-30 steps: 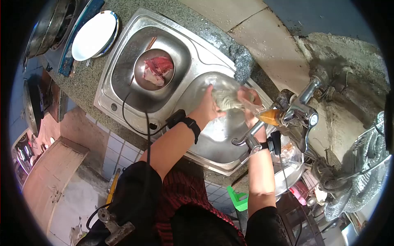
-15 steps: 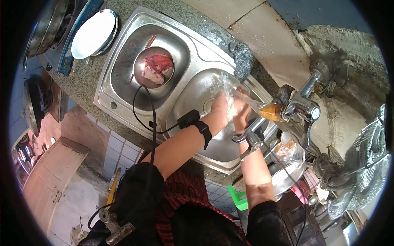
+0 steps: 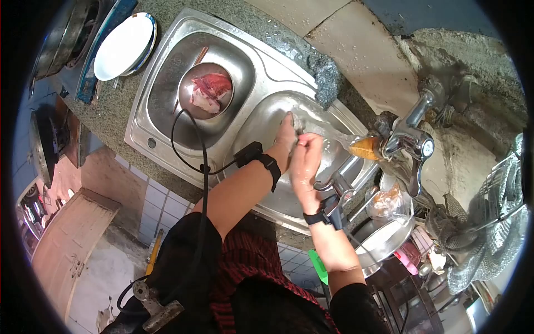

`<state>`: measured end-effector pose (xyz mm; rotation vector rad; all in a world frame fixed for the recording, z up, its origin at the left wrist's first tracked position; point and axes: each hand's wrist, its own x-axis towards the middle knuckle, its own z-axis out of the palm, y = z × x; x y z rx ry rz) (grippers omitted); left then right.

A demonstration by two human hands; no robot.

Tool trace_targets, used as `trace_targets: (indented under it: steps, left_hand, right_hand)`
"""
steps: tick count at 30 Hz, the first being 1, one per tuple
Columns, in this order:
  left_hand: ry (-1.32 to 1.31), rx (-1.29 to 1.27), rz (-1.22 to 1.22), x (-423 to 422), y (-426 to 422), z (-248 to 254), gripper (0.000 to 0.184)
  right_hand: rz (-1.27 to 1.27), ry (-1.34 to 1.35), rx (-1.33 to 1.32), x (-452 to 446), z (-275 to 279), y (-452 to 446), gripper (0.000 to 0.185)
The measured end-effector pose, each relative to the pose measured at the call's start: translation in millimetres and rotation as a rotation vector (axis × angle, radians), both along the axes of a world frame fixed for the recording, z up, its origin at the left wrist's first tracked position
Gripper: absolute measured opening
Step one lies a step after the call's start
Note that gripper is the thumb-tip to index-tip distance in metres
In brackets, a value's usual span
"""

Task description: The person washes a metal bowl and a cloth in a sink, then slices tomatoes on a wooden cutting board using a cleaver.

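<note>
My left hand (image 3: 285,138) is over the right basin (image 3: 261,119) of the steel sink, seen edge-on with its fingers stretched out. Close beside it, my right hand (image 3: 306,158) has its fingers curled in towards the left palm; whether anything is between them is hidden. Both hands look wet. Water runs from the tap (image 3: 409,142), through an orange-brown piece (image 3: 364,149) at its spout. In the left basin (image 3: 167,83) a round metal bowl (image 3: 192,72) holds raw red and pale meat (image 3: 211,92).
Chopsticks (image 3: 201,54) lie by the bowl. White bowls (image 3: 123,47) stand on the counter at the left, a scouring pad (image 3: 327,83) behind the sink. A black cable (image 3: 204,195) hangs across the left basin. At the right are a metal basin (image 3: 384,245) and wire rack (image 3: 500,189).
Both hands have moved left, out of the stream under the tap. My right hand has come nearer the sink's front, and its fingers are now curled beside my left hand.
</note>
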<state>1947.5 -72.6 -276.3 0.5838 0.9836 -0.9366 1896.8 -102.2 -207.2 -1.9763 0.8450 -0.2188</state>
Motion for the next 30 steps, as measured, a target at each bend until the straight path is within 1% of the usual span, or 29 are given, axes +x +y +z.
trace_targets:
  steps: [1,2,3,4,5,6,7,8,9,10,11,12,13,14,15,16,17,19,20,21,22,23,24,25,26,27,28,29,30]
  left_hand:
    - [0.034,0.068,-0.046,5,1,3,0.048]
    - [-0.058,0.123,-0.207,-7,0,-26,0.047]
    - [-0.061,0.127,-0.205,-5,-2,-7,0.047]
    - [-0.020,0.081,-0.117,2,-6,30,0.042]
    - [0.017,0.035,-0.032,7,-10,49,0.039]
    - [-0.091,-0.047,-0.019,2,-11,28,0.040]
    - [-0.093,-0.043,-0.015,8,-5,28,0.040]
    - [-0.047,-0.291,0.039,14,3,32,0.041]
    - [-0.001,-0.544,0.093,21,9,36,0.043]
    - [0.096,-0.442,0.116,33,14,52,0.031]
    - [0.094,-0.447,0.120,34,15,39,0.031]
    - [-0.002,-0.355,0.066,31,17,18,0.029]
    - [-0.098,-0.260,0.012,28,18,1,0.027]
    - [-0.021,-0.228,0.056,28,18,-5,0.022]
    - [-0.021,-0.229,0.056,25,17,-11,0.022]
    - [-0.007,-0.112,0.113,22,14,-10,0.022]
    - [0.007,0.004,0.169,19,10,-10,0.021]
    - [0.068,-0.054,0.154,17,3,-15,0.021]
    - [0.146,-0.091,0.145,14,-3,-18,0.021]
    - [0.223,-0.127,0.138,13,-7,-23,0.023]
    - [0.176,-0.149,0.119,15,-3,7,0.026]
    - [0.178,-0.147,0.122,21,0,22,0.026]
    - [0.172,-0.268,0.095,25,1,33,0.028]
    - [0.166,-0.390,0.069,27,2,37,0.030]
    - [0.160,-0.510,0.044,26,2,38,0.033]
    - [0.166,-0.507,0.043,15,-1,19,0.033]
    - [0.090,-0.415,0.090,-4,-8,-19,0.036]
    - [0.007,-0.323,0.136,-10,-16,-39,0.038]
    - [-0.056,-0.226,0.210,-7,-21,-22,0.036]
  right_hand:
    - [0.041,0.039,-0.028,1,5,2,0.013]
    - [0.008,0.192,0.031,0,-13,-14,0.012]
    - [-0.020,0.338,0.093,-4,-43,-39,0.012]
    - [-0.033,0.061,0.196,-10,-54,-49,0.015]
    - [-0.012,-0.209,0.316,-9,-53,-55,0.020]
    - [-0.038,-0.088,0.591,-11,-51,-60,0.027]
    - [-0.063,0.046,0.862,-7,-35,-65,0.034]
    - [-0.128,0.312,1.320,0,-23,-80,0.034]
    - [-0.133,0.312,1.315,-3,-16,-78,0.034]
    - [-0.097,0.300,1.392,-7,-9,-74,0.036]
    - [-0.057,0.289,1.470,-7,1,-70,0.038]
    - [-0.008,0.278,1.264,-4,14,-68,0.042]
    - [-0.005,0.279,1.265,-5,10,-74,0.042]
    - [0.132,0.174,0.990,-3,10,-82,0.043]
    - [0.124,0.042,0.884,-4,11,-85,0.042]
    - [0.115,-0.082,0.767,0,20,-85,0.041]
    - [0.114,-0.080,0.763,2,24,-86,0.041]
    - [0.270,-0.002,0.375,7,28,-88,0.040]
    - [0.213,-0.213,0.509,16,30,-69,0.032]
    - [0.216,-0.213,0.508,21,28,-60,0.032]
    - [0.396,-0.278,0.139,25,26,-54,0.026]
    - [0.564,-0.334,-0.233,27,24,-45,0.022]
    - [0.484,-0.277,-0.349,30,31,-29,0.018]
    - [0.486,-0.274,-0.347,30,28,-27,0.018]
    - [0.381,-0.194,-0.270,31,22,-27,0.019]
    - [0.273,-0.112,-0.194,30,16,-27,0.019]
    - [0.308,-0.098,-0.310,30,6,-34,0.018]
    - [0.307,-0.103,-0.312,33,-2,-40,0.018]
    - [0.345,-0.080,-0.426,35,-7,-46,0.018]
